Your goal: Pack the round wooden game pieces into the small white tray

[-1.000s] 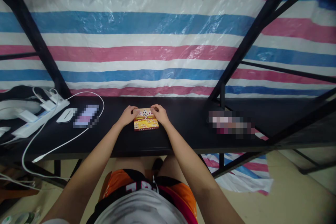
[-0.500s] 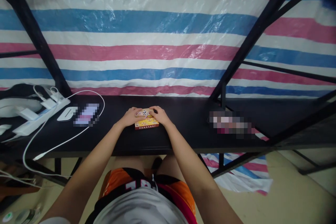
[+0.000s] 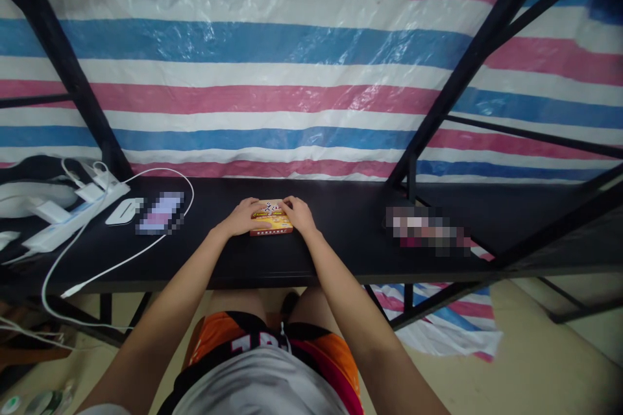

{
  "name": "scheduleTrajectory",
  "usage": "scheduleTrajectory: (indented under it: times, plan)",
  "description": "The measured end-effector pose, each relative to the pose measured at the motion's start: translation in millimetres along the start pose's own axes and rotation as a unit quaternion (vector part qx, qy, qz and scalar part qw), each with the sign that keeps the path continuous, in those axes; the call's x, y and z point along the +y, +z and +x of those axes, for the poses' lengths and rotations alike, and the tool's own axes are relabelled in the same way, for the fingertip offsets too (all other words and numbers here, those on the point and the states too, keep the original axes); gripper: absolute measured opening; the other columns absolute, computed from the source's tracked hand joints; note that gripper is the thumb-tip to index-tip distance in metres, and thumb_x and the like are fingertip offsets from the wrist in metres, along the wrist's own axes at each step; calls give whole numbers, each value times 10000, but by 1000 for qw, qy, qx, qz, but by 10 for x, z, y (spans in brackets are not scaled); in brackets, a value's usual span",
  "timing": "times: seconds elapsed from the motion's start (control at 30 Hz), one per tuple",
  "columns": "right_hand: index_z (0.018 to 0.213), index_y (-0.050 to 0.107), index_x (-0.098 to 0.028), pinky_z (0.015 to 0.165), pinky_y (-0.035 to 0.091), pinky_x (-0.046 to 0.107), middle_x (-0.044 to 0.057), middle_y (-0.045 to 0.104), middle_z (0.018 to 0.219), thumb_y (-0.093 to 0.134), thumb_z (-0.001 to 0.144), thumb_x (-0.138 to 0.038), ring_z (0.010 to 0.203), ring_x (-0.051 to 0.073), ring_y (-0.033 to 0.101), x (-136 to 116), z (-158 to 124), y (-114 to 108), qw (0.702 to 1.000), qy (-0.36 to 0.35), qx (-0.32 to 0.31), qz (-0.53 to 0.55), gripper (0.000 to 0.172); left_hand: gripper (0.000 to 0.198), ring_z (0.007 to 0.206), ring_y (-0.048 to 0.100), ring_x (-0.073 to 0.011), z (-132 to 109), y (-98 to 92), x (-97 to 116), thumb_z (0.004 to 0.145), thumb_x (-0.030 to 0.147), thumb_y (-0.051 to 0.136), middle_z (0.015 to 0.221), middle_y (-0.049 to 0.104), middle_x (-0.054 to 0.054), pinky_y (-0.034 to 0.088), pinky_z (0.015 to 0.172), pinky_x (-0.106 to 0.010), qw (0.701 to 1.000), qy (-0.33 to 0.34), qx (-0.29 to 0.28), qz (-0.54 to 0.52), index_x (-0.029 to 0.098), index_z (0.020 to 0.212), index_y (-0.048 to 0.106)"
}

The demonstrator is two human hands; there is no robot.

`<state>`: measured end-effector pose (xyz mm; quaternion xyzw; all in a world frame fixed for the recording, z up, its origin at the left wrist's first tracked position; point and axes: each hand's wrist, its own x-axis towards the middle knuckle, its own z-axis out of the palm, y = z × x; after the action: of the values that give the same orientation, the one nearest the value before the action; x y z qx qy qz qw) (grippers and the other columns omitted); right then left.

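A small yellow and orange Chinese chess box [image 3: 268,215], with dark characters on its lid and a red-brown front side, lies flat on the black desk [image 3: 341,253]. My left hand [image 3: 243,217] grips its left side, fingers reaching over the lid's edge. On the opposite side, my right hand [image 3: 298,214] holds the box with its fingers on the top right part. Fingers hide both ends of the lid, while the middle and the front side show.
Left on the desk are a white power strip [image 3: 78,220] with plugs, a white flat device [image 3: 124,211], a blurred phone [image 3: 160,213] and a looping white cable [image 3: 126,264]. A blurred object [image 3: 428,230] lies at right. Black metal posts [image 3: 457,91] frame a striped tarp [image 3: 263,97].
My fingers have shifted slightly outward on the box, so more of the lid's lettering shows. The box itself has hardly moved.
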<state>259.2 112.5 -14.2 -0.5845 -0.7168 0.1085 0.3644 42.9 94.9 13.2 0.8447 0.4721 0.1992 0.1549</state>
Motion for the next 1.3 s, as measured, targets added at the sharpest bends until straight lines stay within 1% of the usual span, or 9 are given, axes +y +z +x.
scheduleTrajectory:
  times: [0.1, 0.27, 0.6, 0.77, 0.9, 1.0, 1.13, 1.2, 1.3]
  plan:
    - [826, 688, -200, 833, 404, 309, 92, 628, 844, 439, 879, -505, 849, 202, 567, 32, -3, -8, 1000, 17, 0, 3, 397, 872, 1371, 190, -334, -23, 7, -26, 601, 671, 646, 1466, 309, -106, 179, 1105, -454, 999, -4, -41, -11, 264, 1345, 445]
    - [717, 707, -203, 839, 402, 303, 99, 629, 846, 430, 855, -575, 861, 206, 575, 21, -3, -35, 999, -4, -30, -14, 484, 866, 1388, 148, -329, -18, 9, -17, 617, 683, 622, 1494, 266, -99, 153, 1111, -464, 999, -6, -51, 4, 278, 1357, 427]
    - [898, 691, -166, 797, 433, 283, 109, 652, 917, 569, 770, -559, 887, 223, 605, -106, -22, -91, 995, -13, -89, 36, 431, 839, 1379, 166, -345, -33, 12, 41, 626, 638, 641, 1485, 277, -111, 203, 1094, -491, 999, -29, -33, -9, 253, 1344, 440]
    - [1045, 600, -191, 761, 463, 304, 91, 675, 947, 602, 752, -543, 857, 218, 639, -153, -44, -117, 987, 32, -97, 124, 458, 927, 1386, 115, -365, -26, 18, 52, 591, 608, 683, 1503, 235, -92, 192, 1101, -504, 999, 2, -51, 6, 268, 1393, 367]
    - [1167, 507, -201, 805, 479, 348, 71, 671, 956, 656, 702, -517, 870, 216, 646, -141, -21, -72, 975, 94, -70, 187, 581, 910, 1385, 109, -373, -34, 22, 64, 611, 558, 693, 1503, 238, -74, 179, 1105, -515, 999, 11, -47, 7, 283, 1405, 345]
    - [1262, 424, -194, 801, 506, 337, 74, 647, 1023, 688, 678, -441, 899, 207, 649, -130, 15, -6, 945, 135, -47, 293, 687, 898, 1388, 104, -363, -54, 20, 76, 622, 566, 684, 1505, 233, -61, 173, 1111, -508, 999, 14, -31, 4, 288, 1405, 343]
    - [1300, 382, -183, 760, 543, 323, 106, 615, 1114, 723, 644, -279, 910, 216, 656, -132, 42, 22, 880, 182, -47, 436, 745, 897, 1394, 100, -340, -55, 32, 98, 616, 582, 689, 1510, 209, -72, 156, 1130, -464, 1000, 9, -16, -5, 258, 1391, 373]
    - [1231, 455, -166, 773, 543, 334, 111, 630, 1097, 724, 637, -227, 910, 226, 657, -137, 38, -6, 855, 188, -46, 481, 655, 911, 1396, 100, -332, -35, 42, 108, 607, 595, 695, 1517, 177, -87, 151, 1134, -451, 1000, -3, 4, -26, 246, 1386, 379]
    - [1046, 577, -150, 786, 536, 347, 101, 671, 1012, 719, 644, -225, 868, 230, 662, -151, 19, -68, 822, 159, -76, 542, 434, 934, 1394, 130, -316, 5, 59, 108, 625, 578, 698, 1522, 138, -108, 160, 1137, -427, 993, -19, 90, -74, 225, 1407, 329]
